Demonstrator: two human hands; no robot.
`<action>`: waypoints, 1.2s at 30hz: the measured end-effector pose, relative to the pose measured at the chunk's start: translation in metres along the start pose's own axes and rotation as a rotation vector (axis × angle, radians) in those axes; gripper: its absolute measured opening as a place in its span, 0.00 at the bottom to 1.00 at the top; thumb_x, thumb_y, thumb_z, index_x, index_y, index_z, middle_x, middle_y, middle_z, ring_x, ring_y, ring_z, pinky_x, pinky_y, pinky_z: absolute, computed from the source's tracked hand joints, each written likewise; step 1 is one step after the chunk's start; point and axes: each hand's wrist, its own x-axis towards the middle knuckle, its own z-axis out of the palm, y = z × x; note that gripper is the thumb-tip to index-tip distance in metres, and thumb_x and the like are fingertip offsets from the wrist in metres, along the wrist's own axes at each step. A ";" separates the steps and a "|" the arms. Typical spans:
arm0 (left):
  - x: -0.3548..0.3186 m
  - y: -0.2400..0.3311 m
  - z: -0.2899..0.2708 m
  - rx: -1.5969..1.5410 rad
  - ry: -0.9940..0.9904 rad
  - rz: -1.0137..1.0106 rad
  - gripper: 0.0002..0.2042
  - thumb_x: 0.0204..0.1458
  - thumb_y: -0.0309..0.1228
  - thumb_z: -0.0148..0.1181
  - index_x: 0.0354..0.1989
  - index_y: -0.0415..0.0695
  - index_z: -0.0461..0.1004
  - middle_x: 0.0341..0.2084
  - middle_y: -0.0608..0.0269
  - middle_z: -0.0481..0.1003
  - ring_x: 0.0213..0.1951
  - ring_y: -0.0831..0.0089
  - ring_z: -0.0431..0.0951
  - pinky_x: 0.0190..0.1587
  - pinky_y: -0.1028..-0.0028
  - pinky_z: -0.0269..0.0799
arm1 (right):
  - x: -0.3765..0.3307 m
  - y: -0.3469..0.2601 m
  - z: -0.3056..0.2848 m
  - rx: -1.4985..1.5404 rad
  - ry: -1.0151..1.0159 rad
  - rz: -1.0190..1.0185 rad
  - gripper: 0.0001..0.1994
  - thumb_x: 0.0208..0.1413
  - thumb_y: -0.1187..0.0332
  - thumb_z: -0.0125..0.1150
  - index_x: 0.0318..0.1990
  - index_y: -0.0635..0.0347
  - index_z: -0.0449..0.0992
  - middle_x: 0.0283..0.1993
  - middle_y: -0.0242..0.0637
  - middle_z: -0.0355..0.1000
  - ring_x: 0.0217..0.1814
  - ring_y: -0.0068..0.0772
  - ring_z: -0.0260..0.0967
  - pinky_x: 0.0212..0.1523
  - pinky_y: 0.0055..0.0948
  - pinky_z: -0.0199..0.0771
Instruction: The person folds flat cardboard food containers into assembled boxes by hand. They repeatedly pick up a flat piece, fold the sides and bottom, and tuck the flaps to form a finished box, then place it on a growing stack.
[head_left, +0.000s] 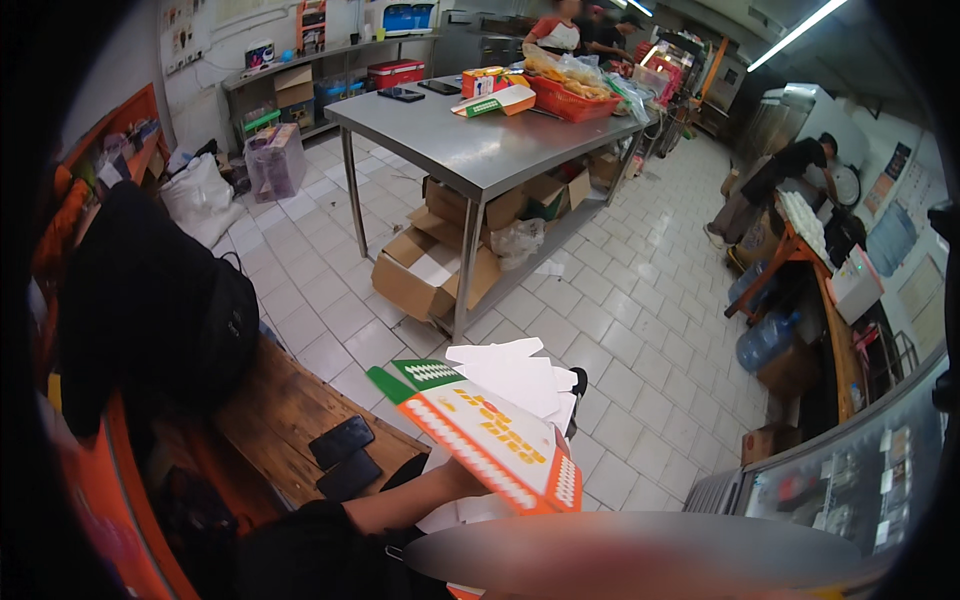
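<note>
A flat, unfolded carton blank (490, 435), orange and white with a green end flap, was held up over the tiled floor (640, 330) in a commercial kitchen, with the left hand (455, 478) at its lower edge. The fingers were hidden behind the card, so the hold could not be confirmed. The right hand was lost behind a blurred patch at the bottom of the frame. White cut-out blanks (515, 370) lay stacked just behind the held one, all flat, and by the look of it the folding had barely begun: no finished box stood near the hands.

Two dark phones (343, 455) rested on the wooden tabletop (280, 410) beside a black bag (160, 300). Across the floor, a steel table (470, 140) carried a red basket (565, 100) of bagged goods, a small orange-and-yellow box (482, 80) and a white carton with a green end (495, 102). Brown cardboard boxes (430, 270), some open, sat on its lower shelf and beneath it. A red crate (396, 72) stood on the back shelf, and paper notices (185, 30) hung on the wall at upper left. Other people worked at the far end and along the right side.
</note>
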 end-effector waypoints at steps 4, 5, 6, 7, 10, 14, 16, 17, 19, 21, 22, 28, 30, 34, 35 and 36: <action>0.014 0.014 -0.011 -0.177 0.146 -0.137 0.13 0.48 0.31 0.62 0.42 0.41 0.75 0.37 0.58 0.77 0.38 0.64 0.79 0.42 0.71 0.72 | -0.002 -0.001 0.002 0.133 -0.021 -0.115 0.13 0.57 0.72 0.52 0.45 0.74 0.72 0.66 0.51 0.52 0.64 0.40 0.57 0.62 0.39 0.59; 0.017 0.016 -0.015 -0.332 0.104 -0.179 0.14 0.48 0.30 0.63 0.43 0.41 0.74 0.37 0.57 0.77 0.39 0.65 0.79 0.42 0.72 0.72 | -0.001 -0.002 0.003 0.128 -0.048 -0.131 0.13 0.57 0.74 0.50 0.44 0.76 0.71 0.67 0.50 0.51 0.63 0.39 0.59 0.60 0.37 0.63; 0.019 0.018 -0.018 -0.483 0.069 -0.230 0.15 0.47 0.29 0.63 0.44 0.41 0.74 0.37 0.56 0.77 0.39 0.66 0.78 0.42 0.73 0.72 | -0.001 -0.004 0.004 0.111 -0.023 -0.081 0.13 0.57 0.74 0.49 0.44 0.77 0.71 0.67 0.50 0.51 0.62 0.38 0.60 0.59 0.36 0.64; 0.020 0.019 -0.020 -0.559 0.049 -0.271 0.15 0.47 0.29 0.63 0.44 0.41 0.74 0.37 0.56 0.77 0.39 0.66 0.78 0.41 0.73 0.72 | 0.000 -0.006 0.005 0.098 -0.010 -0.034 0.12 0.57 0.74 0.48 0.43 0.77 0.71 0.67 0.50 0.50 0.61 0.37 0.61 0.57 0.34 0.66; 0.018 0.022 -0.019 -0.604 0.022 -0.321 0.14 0.47 0.29 0.63 0.43 0.41 0.74 0.37 0.56 0.77 0.38 0.66 0.78 0.41 0.73 0.72 | 0.001 -0.012 0.005 0.015 -0.015 0.043 0.15 0.58 0.74 0.44 0.46 0.78 0.69 0.67 0.50 0.50 0.59 0.33 0.64 0.53 0.29 0.70; 0.013 0.028 -0.015 -0.569 0.006 -0.368 0.13 0.47 0.28 0.62 0.42 0.41 0.74 0.36 0.57 0.77 0.38 0.66 0.78 0.39 0.73 0.72 | 0.000 -0.014 0.003 0.001 -0.009 0.114 0.17 0.59 0.73 0.44 0.50 0.79 0.67 0.68 0.50 0.49 0.58 0.33 0.64 0.54 0.29 0.70; 0.013 0.030 -0.014 -0.551 -0.007 -0.379 0.13 0.47 0.28 0.62 0.42 0.41 0.74 0.36 0.57 0.76 0.37 0.66 0.78 0.39 0.73 0.72 | 0.000 -0.012 0.001 -0.060 -0.011 0.110 0.17 0.59 0.72 0.44 0.50 0.79 0.67 0.68 0.50 0.49 0.58 0.34 0.64 0.54 0.29 0.70; 0.014 0.031 -0.014 -0.546 -0.005 -0.383 0.13 0.47 0.28 0.62 0.41 0.41 0.74 0.36 0.57 0.76 0.37 0.67 0.78 0.39 0.73 0.72 | 0.000 -0.011 0.000 -0.054 -0.016 0.088 0.16 0.59 0.73 0.44 0.49 0.79 0.68 0.68 0.50 0.49 0.58 0.34 0.64 0.54 0.29 0.70; 0.015 0.034 -0.015 -0.543 -0.010 -0.390 0.12 0.46 0.28 0.62 0.41 0.41 0.74 0.36 0.57 0.76 0.37 0.67 0.78 0.38 0.73 0.73 | 0.000 -0.007 -0.002 -0.024 -0.043 0.033 0.16 0.59 0.73 0.45 0.48 0.80 0.69 0.68 0.50 0.49 0.58 0.35 0.65 0.53 0.29 0.70; 0.016 0.036 -0.016 -0.532 -0.007 -0.394 0.12 0.46 0.28 0.62 0.40 0.41 0.74 0.35 0.58 0.76 0.36 0.67 0.78 0.37 0.73 0.73 | -0.001 -0.003 -0.004 -0.002 0.019 0.129 0.14 0.59 0.73 0.47 0.45 0.78 0.71 0.67 0.51 0.50 0.58 0.34 0.65 0.53 0.29 0.70; 0.016 0.037 -0.016 -0.524 -0.010 -0.389 0.12 0.46 0.28 0.61 0.40 0.41 0.74 0.35 0.58 0.76 0.36 0.67 0.78 0.37 0.73 0.73 | -0.001 -0.002 -0.005 0.003 0.027 0.150 0.13 0.59 0.73 0.48 0.44 0.78 0.71 0.67 0.51 0.50 0.58 0.34 0.65 0.53 0.29 0.70; 0.014 0.045 -0.017 -0.474 -0.013 -0.399 0.11 0.46 0.27 0.61 0.38 0.41 0.74 0.34 0.58 0.76 0.35 0.67 0.78 0.35 0.73 0.73 | -0.002 -0.003 -0.012 -0.108 0.052 0.141 0.09 0.58 0.74 0.50 0.37 0.72 0.74 0.64 0.53 0.55 0.58 0.36 0.65 0.53 0.31 0.69; 0.014 0.049 -0.018 -0.459 -0.014 -0.409 0.10 0.46 0.27 0.61 0.38 0.41 0.74 0.34 0.59 0.76 0.35 0.67 0.78 0.35 0.73 0.73 | 0.000 -0.004 -0.010 -0.114 0.044 0.078 0.08 0.58 0.75 0.51 0.36 0.71 0.75 0.63 0.54 0.56 0.58 0.37 0.64 0.54 0.32 0.69; 0.012 0.057 -0.019 -0.387 -0.018 -0.402 0.09 0.46 0.27 0.60 0.37 0.41 0.74 0.34 0.59 0.76 0.34 0.68 0.78 0.34 0.73 0.73 | 0.000 -0.002 -0.003 -0.151 -0.010 -0.172 0.06 0.56 0.77 0.52 0.37 0.69 0.75 0.63 0.54 0.57 0.61 0.40 0.62 0.58 0.34 0.65; 0.011 0.059 -0.020 -0.356 -0.027 -0.391 0.09 0.46 0.27 0.60 0.37 0.41 0.74 0.33 0.59 0.76 0.34 0.68 0.78 0.33 0.73 0.73 | 0.002 -0.002 -0.002 -0.162 -0.027 -0.225 0.06 0.56 0.77 0.52 0.38 0.69 0.75 0.63 0.54 0.57 0.61 0.40 0.61 0.58 0.35 0.64; 0.009 0.061 -0.021 -0.324 -0.035 -0.384 0.09 0.46 0.27 0.60 0.36 0.41 0.74 0.33 0.59 0.76 0.33 0.68 0.78 0.33 0.73 0.73 | 0.003 -0.001 -0.002 -0.174 -0.046 -0.278 0.06 0.56 0.77 0.52 0.38 0.69 0.75 0.63 0.54 0.57 0.62 0.41 0.61 0.59 0.36 0.63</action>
